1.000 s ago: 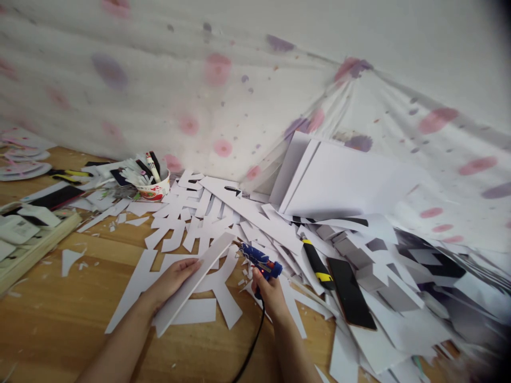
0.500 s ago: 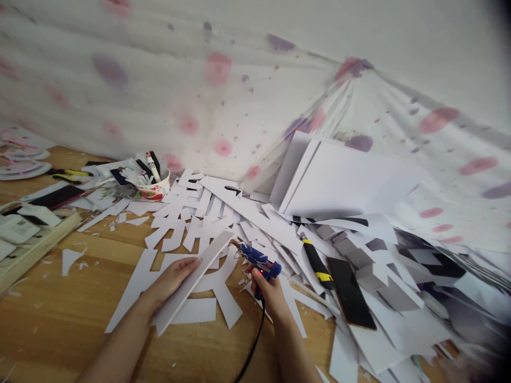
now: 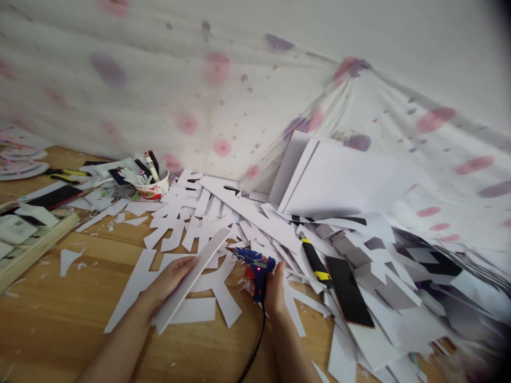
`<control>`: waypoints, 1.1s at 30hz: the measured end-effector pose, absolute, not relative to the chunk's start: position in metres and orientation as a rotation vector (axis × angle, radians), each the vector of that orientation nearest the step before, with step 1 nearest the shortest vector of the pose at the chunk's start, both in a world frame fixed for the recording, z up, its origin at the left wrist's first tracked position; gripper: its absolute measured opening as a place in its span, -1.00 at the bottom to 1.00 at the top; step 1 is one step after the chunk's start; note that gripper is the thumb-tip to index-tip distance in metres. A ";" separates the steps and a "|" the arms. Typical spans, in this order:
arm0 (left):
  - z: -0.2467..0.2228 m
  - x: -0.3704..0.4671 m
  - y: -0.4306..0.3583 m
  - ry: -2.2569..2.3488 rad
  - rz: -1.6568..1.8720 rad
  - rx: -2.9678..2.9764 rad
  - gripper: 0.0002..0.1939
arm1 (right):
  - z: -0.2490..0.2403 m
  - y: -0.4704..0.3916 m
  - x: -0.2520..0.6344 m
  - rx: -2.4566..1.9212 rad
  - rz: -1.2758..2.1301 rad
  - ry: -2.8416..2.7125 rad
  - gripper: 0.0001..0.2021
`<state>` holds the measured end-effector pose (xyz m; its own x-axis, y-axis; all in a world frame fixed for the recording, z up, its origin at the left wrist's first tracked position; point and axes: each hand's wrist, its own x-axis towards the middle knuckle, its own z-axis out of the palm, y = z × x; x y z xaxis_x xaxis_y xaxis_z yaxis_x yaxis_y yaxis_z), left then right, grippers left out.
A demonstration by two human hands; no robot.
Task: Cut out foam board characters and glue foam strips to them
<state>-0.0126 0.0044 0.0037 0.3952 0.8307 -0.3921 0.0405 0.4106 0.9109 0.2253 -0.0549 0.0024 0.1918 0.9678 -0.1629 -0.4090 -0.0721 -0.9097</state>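
Note:
My left hand (image 3: 175,276) grips a long white foam board strip (image 3: 199,276), tilted up on its edge with its far end pointing away to the right. Closed around a blue hot glue gun (image 3: 255,260) is my right hand (image 3: 275,290). The gun's nozzle points left, close to the strip's far end but apart from it, and a small red light glows on its body. A black cord (image 3: 255,346) runs from its handle toward me. Under both hands lies a large white cut-out character (image 3: 225,298) on the wooden table (image 3: 72,330).
White scraps and cut-outs (image 3: 247,207) cover the table's back. At right lie a yellow-black utility knife (image 3: 315,260) and a dark phone (image 3: 349,290). White boards (image 3: 327,181) lean against the curtain. A paper bowl of pens (image 3: 154,189) and a wooden tray (image 3: 43,244) stand left.
The glue gun has turned in my right hand and its nozzle has moved slightly down, away from the strip's edge. My left hand keeps the strip nearly still.

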 end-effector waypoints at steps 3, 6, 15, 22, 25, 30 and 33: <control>0.004 -0.012 0.004 1.054 0.637 1.027 -0.52 | 0.004 -0.054 0.224 -1.054 1.271 -0.670 -0.24; 0.004 -0.012 0.004 1.053 0.640 1.030 -0.51 | 0.004 -0.055 0.223 -1.035 1.238 -0.690 -0.32; 0.009 -0.012 0.005 1.093 0.599 1.075 -0.47 | 0.004 -0.061 0.226 -1.158 1.135 -0.890 -0.68; 0.008 -0.010 0.005 1.110 0.576 1.123 -0.46 | 0.000 -0.057 0.223 -1.311 1.114 -0.851 -0.64; 0.009 -0.009 0.005 1.154 0.567 1.158 -0.46 | -0.004 -0.055 0.222 -1.322 1.118 -0.828 -0.61; 0.011 -0.009 0.005 1.138 0.550 1.179 -0.48 | -0.004 -0.054 0.222 -1.374 1.115 -0.853 -0.59; 0.010 -0.010 0.005 1.131 0.544 1.156 -0.49 | -0.004 -0.055 0.222 -1.391 1.095 -0.869 -0.59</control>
